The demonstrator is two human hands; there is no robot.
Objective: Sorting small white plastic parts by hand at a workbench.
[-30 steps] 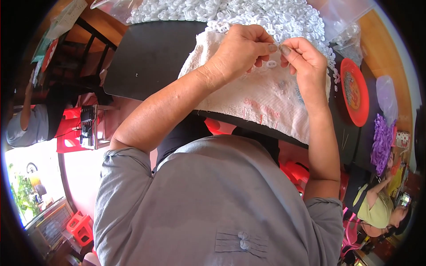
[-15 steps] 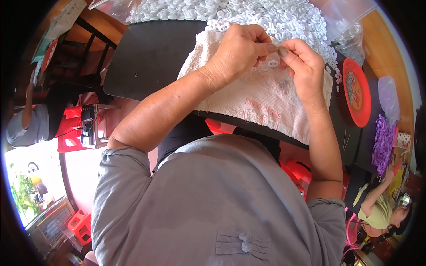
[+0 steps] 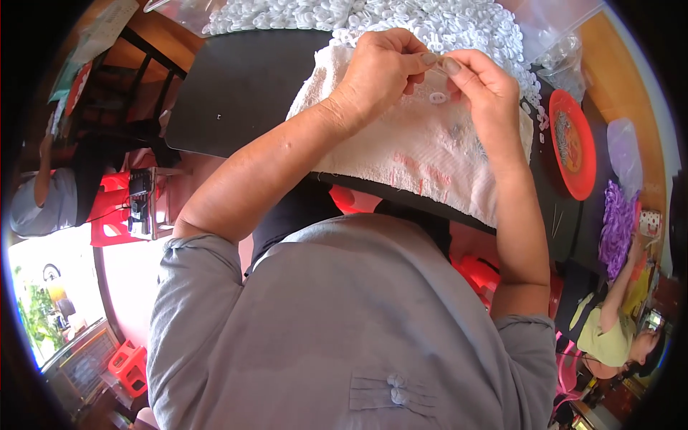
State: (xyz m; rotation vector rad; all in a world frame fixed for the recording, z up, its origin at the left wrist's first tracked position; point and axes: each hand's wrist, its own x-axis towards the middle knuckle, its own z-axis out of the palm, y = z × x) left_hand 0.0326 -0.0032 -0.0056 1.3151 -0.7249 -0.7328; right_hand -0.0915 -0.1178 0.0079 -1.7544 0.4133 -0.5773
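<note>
Above a pinkish-white towel, my left hand and my right hand meet almost fingertip to fingertip. Each pinches with thumb and forefinger. Whatever sits between the fingertips is too small to make out. Just below them, on the towel, lies a small white oval piece with two holes. Beyond my hands spreads a large heap of similar white pieces, reaching the towel's far edge.
Right of the towel stands a red plate holding small metallic bits. Thin metal sticks lie nearer on the dark table. Farther right are a purple bundle and a person in a yellow-green top. Another person is at the left.
Both hands have shifted slightly away from me, and their fingertips have come closer together. The white oval piece on the towel looks almost unmoved.
</note>
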